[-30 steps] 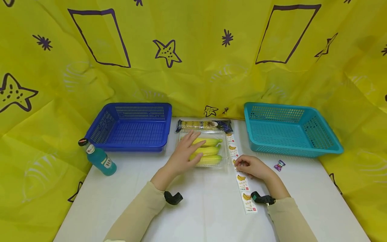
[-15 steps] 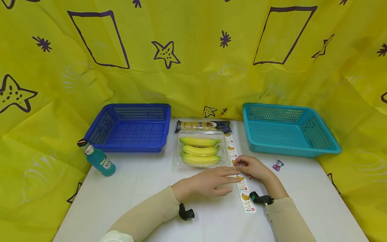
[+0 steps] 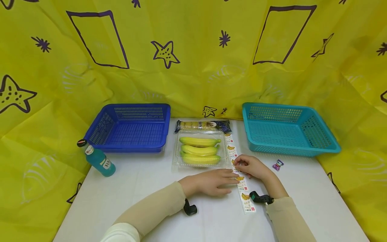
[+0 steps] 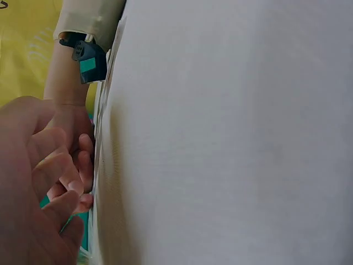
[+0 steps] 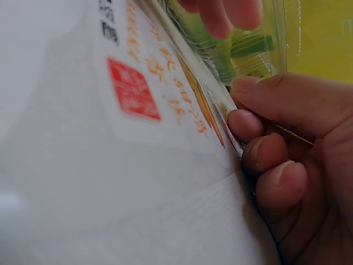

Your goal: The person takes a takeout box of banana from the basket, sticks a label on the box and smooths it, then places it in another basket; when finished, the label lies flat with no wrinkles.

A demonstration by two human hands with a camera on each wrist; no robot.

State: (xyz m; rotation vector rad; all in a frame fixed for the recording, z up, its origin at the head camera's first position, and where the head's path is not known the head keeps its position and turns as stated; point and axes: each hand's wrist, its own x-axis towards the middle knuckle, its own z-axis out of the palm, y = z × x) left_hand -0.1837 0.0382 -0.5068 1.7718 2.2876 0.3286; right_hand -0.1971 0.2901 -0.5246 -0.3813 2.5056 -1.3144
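A strip of white banana stickers lies on the table to the right of a clear plastic box holding bananas. My right hand pinches the edge of one sticker between thumb and index finger; the right wrist view shows a sticker with red and orange print beside the fingertips. From the left, my left hand reaches over with fingers extended, their tips on or just above the strip beside the right hand. In the left wrist view the left hand partly covers the right hand.
Behind the box lies a packet of dried noodles. A blue basket stands at back left, a teal basket at back right. A bottle of blue drink leans at left; a small purple wrapped candy lies at right.
My left hand has left the banana box and come down and right to the sticker strip next to my right hand. My right hand has stayed almost in place.
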